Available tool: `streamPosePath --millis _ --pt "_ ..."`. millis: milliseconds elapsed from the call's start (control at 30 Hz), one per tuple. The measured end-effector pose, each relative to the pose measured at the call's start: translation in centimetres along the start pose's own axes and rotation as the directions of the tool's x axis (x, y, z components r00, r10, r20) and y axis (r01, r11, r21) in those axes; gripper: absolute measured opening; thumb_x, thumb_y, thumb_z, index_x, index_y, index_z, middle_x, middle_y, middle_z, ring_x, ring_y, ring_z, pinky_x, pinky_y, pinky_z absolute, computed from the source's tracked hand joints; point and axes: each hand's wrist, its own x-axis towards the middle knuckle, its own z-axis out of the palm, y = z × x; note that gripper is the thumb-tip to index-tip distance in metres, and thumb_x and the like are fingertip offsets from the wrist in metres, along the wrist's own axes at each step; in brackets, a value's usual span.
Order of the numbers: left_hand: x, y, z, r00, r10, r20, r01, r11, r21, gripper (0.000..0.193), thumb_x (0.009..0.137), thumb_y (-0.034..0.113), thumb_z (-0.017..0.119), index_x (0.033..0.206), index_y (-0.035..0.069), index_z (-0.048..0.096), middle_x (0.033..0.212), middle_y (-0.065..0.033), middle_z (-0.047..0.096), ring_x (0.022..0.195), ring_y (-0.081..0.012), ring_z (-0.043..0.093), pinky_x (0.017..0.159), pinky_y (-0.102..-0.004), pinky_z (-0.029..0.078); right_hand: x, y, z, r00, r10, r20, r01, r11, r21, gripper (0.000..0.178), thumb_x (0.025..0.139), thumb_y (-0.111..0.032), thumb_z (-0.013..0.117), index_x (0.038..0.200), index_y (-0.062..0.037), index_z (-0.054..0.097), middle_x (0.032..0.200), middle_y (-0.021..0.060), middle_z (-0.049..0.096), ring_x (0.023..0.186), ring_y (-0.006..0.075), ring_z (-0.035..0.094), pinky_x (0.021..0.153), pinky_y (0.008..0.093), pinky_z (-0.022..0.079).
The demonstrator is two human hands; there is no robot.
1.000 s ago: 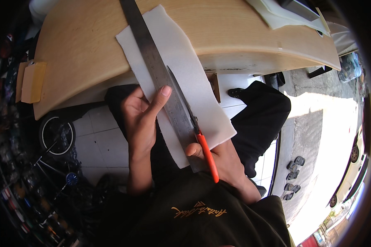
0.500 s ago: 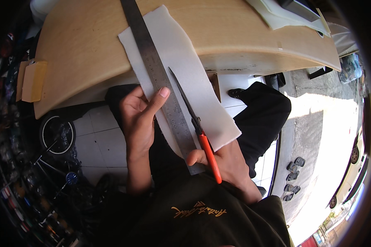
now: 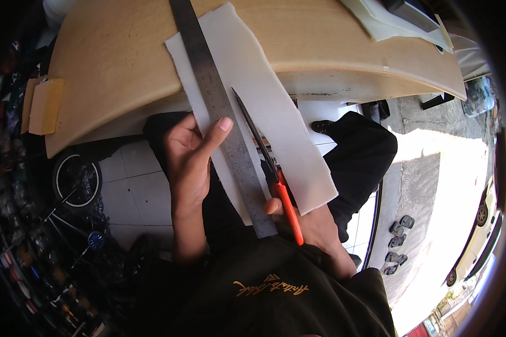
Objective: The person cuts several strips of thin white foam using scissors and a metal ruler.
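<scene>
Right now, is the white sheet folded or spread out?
Spread out: the sheet extends well past both sides of the ruler with no fold showing, though a slit gapes beside the scissors.

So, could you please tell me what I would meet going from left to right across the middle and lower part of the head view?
Bicycle wheel → left hand → orange-handled scissors → dark sandals → pale car.
</scene>
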Motion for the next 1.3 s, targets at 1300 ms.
streamPosePath --millis 1300 --pt "0.0 -0.8 0.7 1.0 -0.002 -0.008 0.002 1.0 0.025 0.022 0.088 0.011 0.069 0.101 -0.006 0.064 0.093 -0.0083 0.068 0.082 -0.0083 0.061 0.078 -0.0241 0.047 1.2 -1.3 1.0 0.989 0.151 -0.002 -0.15 0.982 0.118 0.068 0.084 -0.061 0.061 0.082 0.0069 0.056 0.066 0.0172 0.052 0.061 0.031 0.051 0.06 0.0394 0.044"
